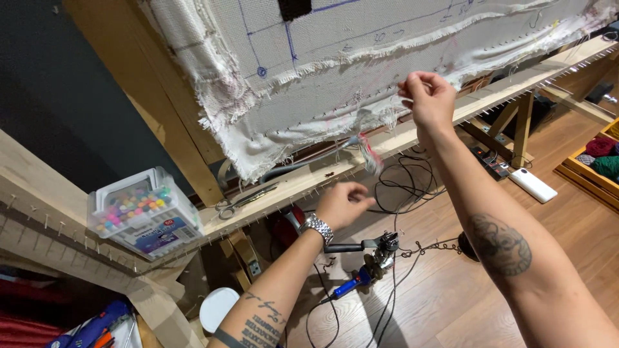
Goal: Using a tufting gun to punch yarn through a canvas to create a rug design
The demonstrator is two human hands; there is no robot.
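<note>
Right hand (pixel 427 96) was up at the frayed lower edge of the white backing cloth (pixel 309 84) on the wooden frame (pixel 412 132), grip pinched on loose threads. Left hand (pixel 342 203) sat lower, grip pressed on a thin strand (pixel 369 154). Step looked like thread handling at the edge; next likely needs tension kept.

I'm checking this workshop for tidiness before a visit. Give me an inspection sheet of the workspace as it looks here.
Surface: wooden frame rail lined with small nails.
Job's things: frayed white cloth with blue lines, stretched on the frame; blurred yarn strands hang at its lower edge.
Clutter: clear box of markers, scissors, blue-handled tool on the floor.
Hands: left hand closed below the rail; right hand pinching at the cloth edge.
Cables: black cords tangled on the floor, power strip.
Surroundings: wood floor, crate of yarn.
</note>
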